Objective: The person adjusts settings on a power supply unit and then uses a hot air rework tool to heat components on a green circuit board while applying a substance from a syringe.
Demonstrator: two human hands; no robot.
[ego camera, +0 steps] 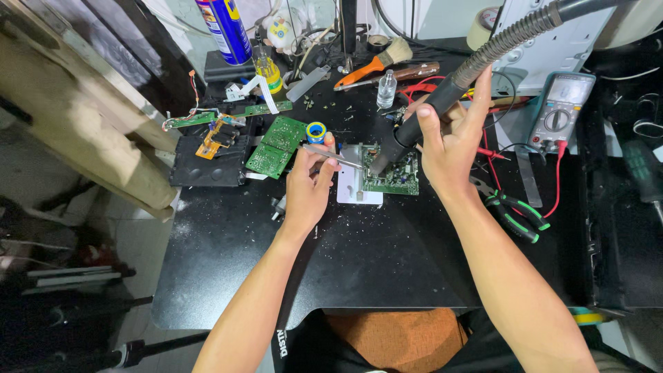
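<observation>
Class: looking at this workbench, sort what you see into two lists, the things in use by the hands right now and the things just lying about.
In use:
left hand holding tweezers
right hand holding hot-air wand
green circuit board under the nozzle

Lying about:
multimeter
green-handled pliers
spray can
brush
spare green boards

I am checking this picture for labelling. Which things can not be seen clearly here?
Head view:
- Hot-air tool nozzle tip: too small to tell whether it touches the circuit board.
- Tweezers tips: too small to show any part held.
- Spray can: top cut off by the frame edge.
</observation>
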